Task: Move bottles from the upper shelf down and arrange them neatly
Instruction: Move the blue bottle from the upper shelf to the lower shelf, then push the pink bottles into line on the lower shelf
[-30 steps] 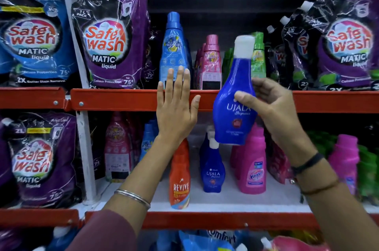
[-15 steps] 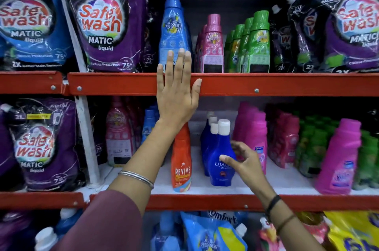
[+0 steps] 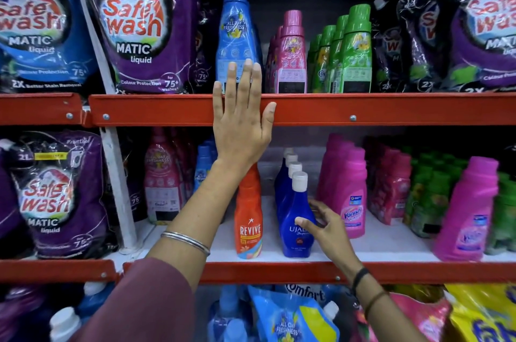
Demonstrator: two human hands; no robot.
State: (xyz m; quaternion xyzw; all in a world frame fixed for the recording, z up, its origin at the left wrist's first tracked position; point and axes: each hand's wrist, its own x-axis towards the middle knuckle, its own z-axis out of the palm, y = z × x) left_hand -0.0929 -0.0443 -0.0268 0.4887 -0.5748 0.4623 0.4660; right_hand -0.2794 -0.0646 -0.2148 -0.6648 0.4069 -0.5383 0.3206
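Observation:
A dark blue Ujala bottle [image 3: 294, 244] with a white cap stands upright at the front of the lower shelf [image 3: 279, 272], heading a row of like bottles behind it. My right hand [image 3: 326, 227] is loosely open at its right side, thumb on the label and fingertips touching the bottle. My left hand [image 3: 241, 129] lies flat and open against the red rail of the upper shelf [image 3: 363, 108], its fingertips in front of a tall light blue bottle [image 3: 236, 34]. Pink bottles [image 3: 291, 54] and green bottles [image 3: 356, 54] stand in rows on the upper shelf.
An orange Revive bottle [image 3: 248, 227] stands just left of the Ujala bottle, and pink Vanish bottles [image 3: 351, 196] just right. Safe Wash pouches [image 3: 139, 26] fill both shelf ends. A white upright post [image 3: 117, 188] divides the bays. More pouches sit below.
My right hand brought the Ujala bottle down from the upper shelf level and set it at the front of the lower row, then loosened its grip. My left hand stayed on the rail.

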